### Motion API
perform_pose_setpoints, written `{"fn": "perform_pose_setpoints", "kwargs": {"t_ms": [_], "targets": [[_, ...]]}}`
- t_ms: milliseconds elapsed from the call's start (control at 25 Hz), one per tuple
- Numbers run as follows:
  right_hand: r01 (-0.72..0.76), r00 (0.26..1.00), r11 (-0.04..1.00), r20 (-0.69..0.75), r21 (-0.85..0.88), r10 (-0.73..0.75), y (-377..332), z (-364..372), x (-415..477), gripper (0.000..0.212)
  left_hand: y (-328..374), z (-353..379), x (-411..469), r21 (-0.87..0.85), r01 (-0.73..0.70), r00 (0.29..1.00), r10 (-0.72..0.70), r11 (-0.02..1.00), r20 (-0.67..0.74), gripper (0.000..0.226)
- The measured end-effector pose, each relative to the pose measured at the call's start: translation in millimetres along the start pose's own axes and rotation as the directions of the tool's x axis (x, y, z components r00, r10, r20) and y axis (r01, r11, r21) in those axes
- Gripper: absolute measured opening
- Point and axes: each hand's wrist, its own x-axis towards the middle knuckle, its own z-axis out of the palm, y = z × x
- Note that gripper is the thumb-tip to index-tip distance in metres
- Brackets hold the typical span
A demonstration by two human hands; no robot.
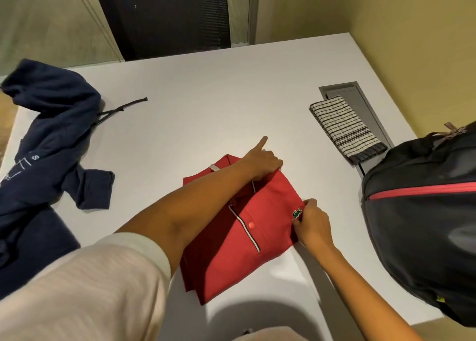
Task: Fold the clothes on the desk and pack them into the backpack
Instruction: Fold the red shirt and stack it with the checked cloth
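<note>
Likely an office or study room: a plain white counter (pixel 206 96) with a grey cable hatch (pixel 360 106) set into its top at 2 o'clock, glass panels (pixel 51 18) and a dark blind (pixel 167 13) at 12, and a bare yellow wall (pixel 412 31) at 1.

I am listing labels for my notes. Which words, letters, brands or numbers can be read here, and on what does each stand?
"S": white letter on the navy hoodie; the white marks beside it are unreadable.
No words on the red polo shirt, only a green crocodile badge.
No text visible on the backpack or the checked cloth.
</note>
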Motion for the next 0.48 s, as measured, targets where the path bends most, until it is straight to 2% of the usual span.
{"fn": "perform_pose_setpoints", "kwargs": {"t_ms": [120,160,240,320,360,480], "targets": [[0.12,0.99,0.992,-0.08,0.036,-0.117,-1.5,-12.0,-7.2,0.027,-11.0,-7.0,-9.9,0.06,0.01,1.0,-0.01,0.998,-0.002,0.026],[0.192,0.974,0.981,-0.128,0.043,-0.185,-3.7,-15.9,-12.5,0.025,-17.6,-8.0,-17.7,0.035,0.023,0.998,-0.021,0.999,-0.056,0.022],[0.354,0.911,0.934,-0.238,0.039,-0.335,-9.9,-20.4,-24.9,0.027,-34.7,-12.2,-41.6,-0.104,0.037,0.964,-0.063,0.994,-0.257,0.02],[0.525,0.794,0.851,-0.35,-0.015,-0.497,-17.3,-21.9,-37.4,0.032,-52.6,-17.1,-74.6,-0.19,0.047,0.884,-0.13,0.981,-0.449,0.019],[0.609,0.708,0.791,-0.405,-0.064,-0.578,-21.1,-22.5,-44.2,0.03,-58.6,-18.1,-94.2,-0.201,0.073,0.846,-0.167,0.977,-0.506,0.02],[0.777,0.437,0.579,-0.449,-0.248,-0.779,-28.9,-16.7,-64.3,0.022,-58.6,-12.4,-160.4,-0.226,0.18,0.784,-0.278,0.957,-0.554,0.024]]}}
